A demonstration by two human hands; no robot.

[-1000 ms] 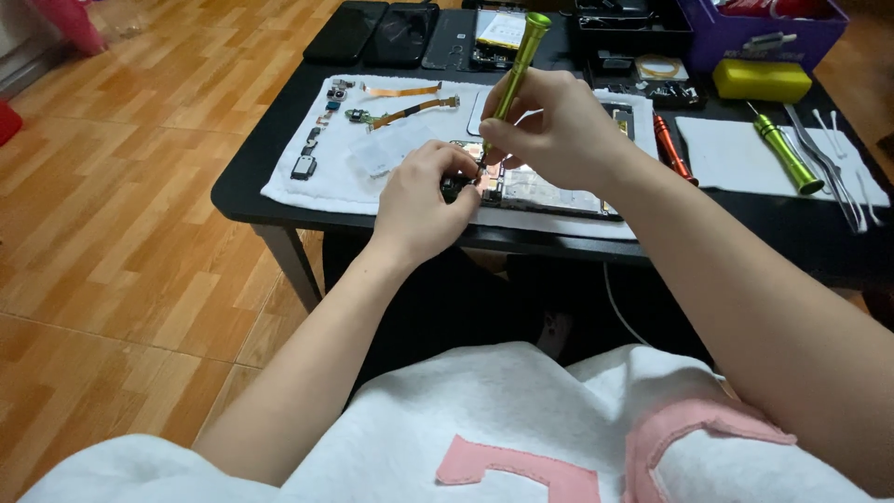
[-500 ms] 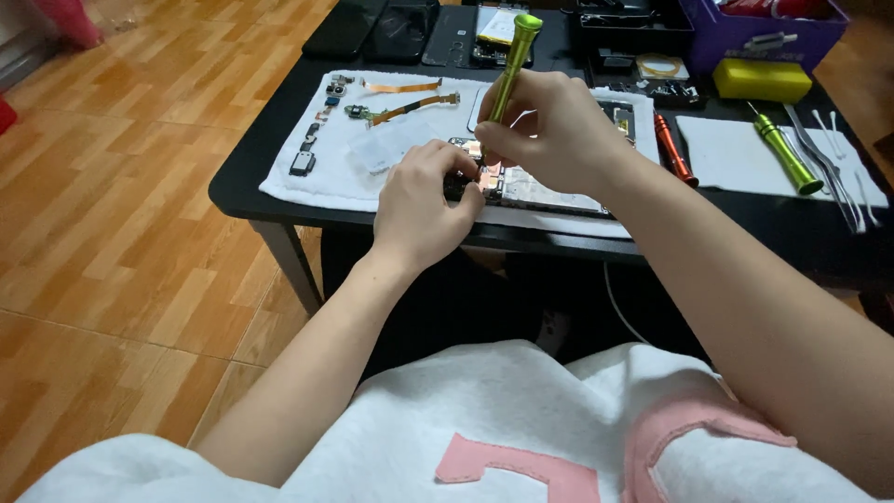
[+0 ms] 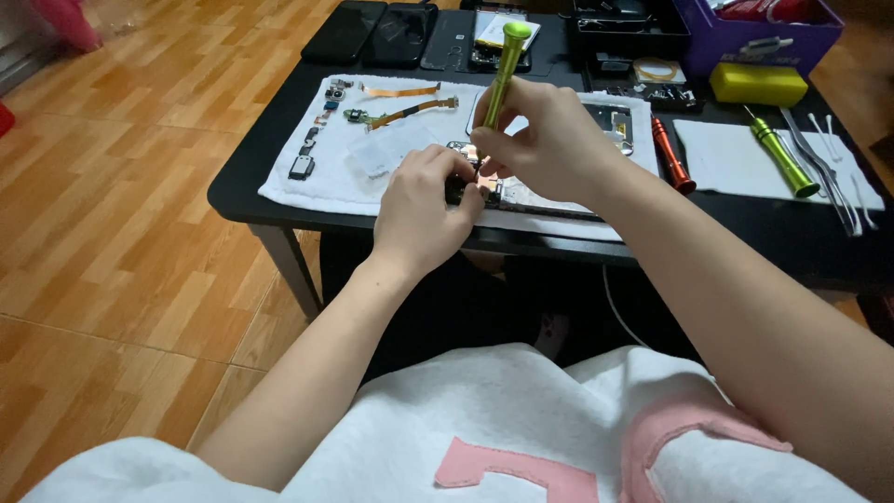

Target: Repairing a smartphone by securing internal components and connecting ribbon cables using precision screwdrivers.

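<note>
Right hand [image 3: 549,144] pinches the green screwdriver [image 3: 500,58] upright over the opened phone [image 3: 521,191] on the white cloth [image 3: 326,182]. Left hand [image 3: 424,210] is curled, pinning the phone's near edge. Best bet: driver vertical, light pressure, phone held steady.

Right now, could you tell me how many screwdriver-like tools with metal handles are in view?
3: a green screwdriver in the right hand, a red one lying right of the white towel, another green one on the white sheet. Others may be hidden.
</note>
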